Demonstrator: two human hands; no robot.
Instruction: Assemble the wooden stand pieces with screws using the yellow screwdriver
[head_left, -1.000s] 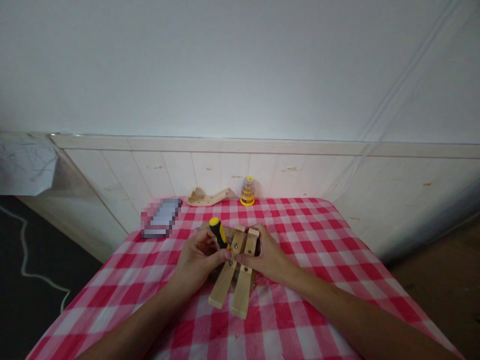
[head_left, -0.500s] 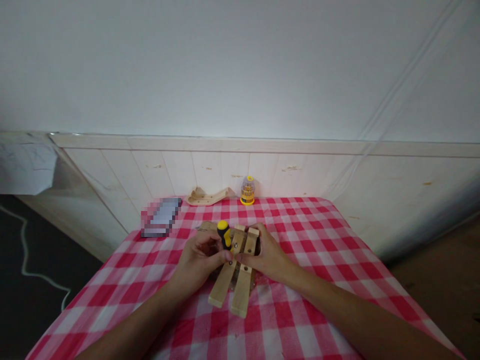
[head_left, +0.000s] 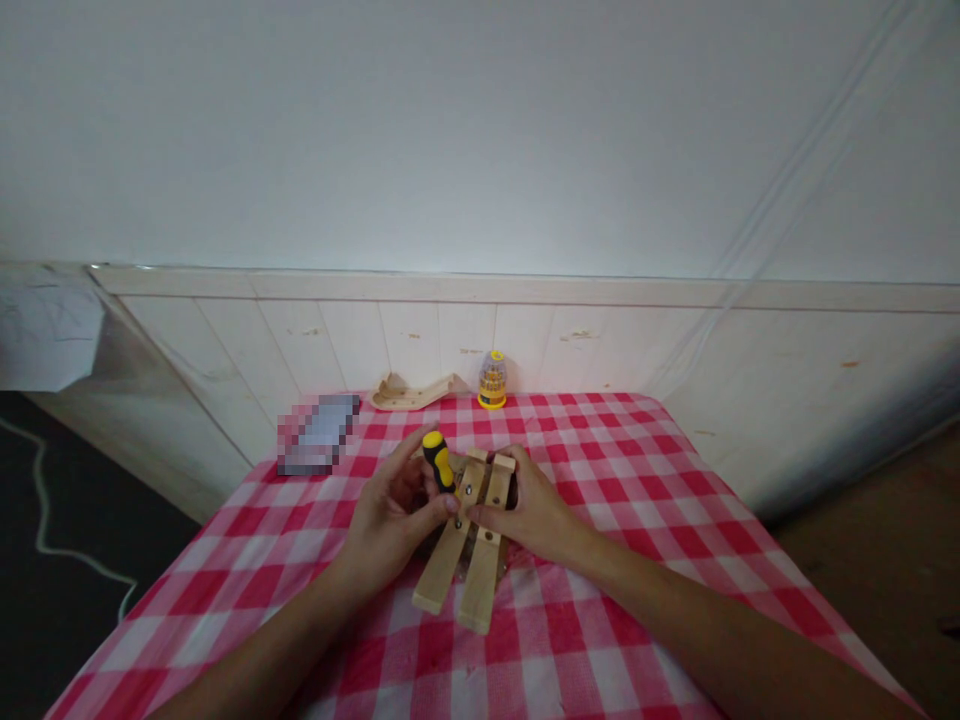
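A screwdriver (head_left: 438,462) with a yellow and black handle leans up and left over the wood, its tip hidden. My left hand (head_left: 386,510) holds it low down between thumb and fingers. Beneath lie two pale wooden strips (head_left: 480,590), side by side and slightly splayed, with dark screws or holes along them. My right hand (head_left: 536,510) is closed around the far right part of these strips, thumb on top and fingers behind. What lies under the strips is mostly hidden.
A red and white checked cloth (head_left: 600,630) covers the table. Against the panelled wall stand a curved wooden piece (head_left: 412,395) and a yellow screwdriver-bit holder (head_left: 493,382). A blurred flat device (head_left: 322,435) lies at the back left. A pale cable (head_left: 67,550) hangs left of the table.
My left hand and the screwdriver have shifted slightly left, and the handle leans further left. My left fingers have lifted and spread a little. My right hand keeps its grip on the strips.
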